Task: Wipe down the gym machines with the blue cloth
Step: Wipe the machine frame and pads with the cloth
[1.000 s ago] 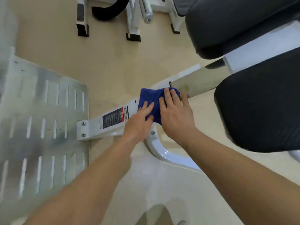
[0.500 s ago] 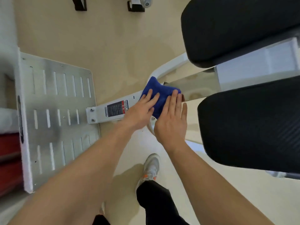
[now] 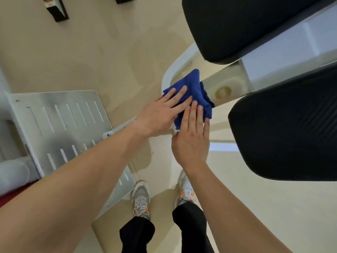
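Flat hands (image 3: pixel 175 123) on bunched blue cloth (image 3: pixel 193 88)

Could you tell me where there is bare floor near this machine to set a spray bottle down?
The widest free patch is the beige floor between the slotted metal footplate and the upper black pad. Another lies right of the shoes, below the lower black pad. It is crowded where both hands press the blue cloth on the frame.
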Tool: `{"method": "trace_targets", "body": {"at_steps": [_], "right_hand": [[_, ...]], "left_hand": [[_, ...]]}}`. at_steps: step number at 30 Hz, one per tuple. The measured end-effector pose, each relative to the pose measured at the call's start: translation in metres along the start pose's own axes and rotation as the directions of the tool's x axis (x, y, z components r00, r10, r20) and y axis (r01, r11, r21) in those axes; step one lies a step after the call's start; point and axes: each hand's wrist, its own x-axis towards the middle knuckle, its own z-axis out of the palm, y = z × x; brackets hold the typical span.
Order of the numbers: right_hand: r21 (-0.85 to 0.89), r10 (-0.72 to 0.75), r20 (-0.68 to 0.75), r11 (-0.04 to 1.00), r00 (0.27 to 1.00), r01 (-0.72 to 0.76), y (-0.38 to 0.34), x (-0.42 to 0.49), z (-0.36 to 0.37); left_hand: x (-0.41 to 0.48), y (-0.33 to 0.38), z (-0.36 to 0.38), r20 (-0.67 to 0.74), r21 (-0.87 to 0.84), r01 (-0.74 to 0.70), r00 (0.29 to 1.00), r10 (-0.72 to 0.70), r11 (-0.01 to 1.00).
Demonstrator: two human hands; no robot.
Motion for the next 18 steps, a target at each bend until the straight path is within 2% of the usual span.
{"method": "trace_targets", "body": {"at_steps": [3,5,9,12,15,18], "right_hand": [[-0.017,0.019,0.029,1.000,0.999,-0.018,0.010,0.002,0.001],[-0.030,0.037,-0.001,0.999,0.999,-0.037,0.014,0.009,-0.008],[-0.027,0.205,-0.125,0.977,0.971,-0.209,0.013,0.035,-0.034],[0.005,0.290,-0.189,0.956,0.938,-0.295,0.007,0.045,-0.032],[0.066,0.257,-0.106,0.966,0.961,-0.251,-0.003,0.037,-0.016],[0.064,0.145,0.000,0.987,0.989,-0.145,-0.008,0.026,-0.010]], "left_hand": [[0.001,-0.012,-0.006,0.057,0.051,-0.021,0.998,0.018,0.998],[0.010,-0.011,-0.018,0.077,0.061,-0.052,0.996,0.047,0.997],[0.054,0.005,-0.064,0.006,0.064,-0.159,0.987,0.159,0.985],[0.067,0.001,-0.067,-0.027,0.091,-0.213,0.976,0.216,0.973],[0.047,-0.010,-0.038,-0.007,0.074,-0.162,0.987,0.162,0.984],[0.027,-0.016,-0.016,0.017,0.063,-0.094,0.996,0.093,0.994]]}}
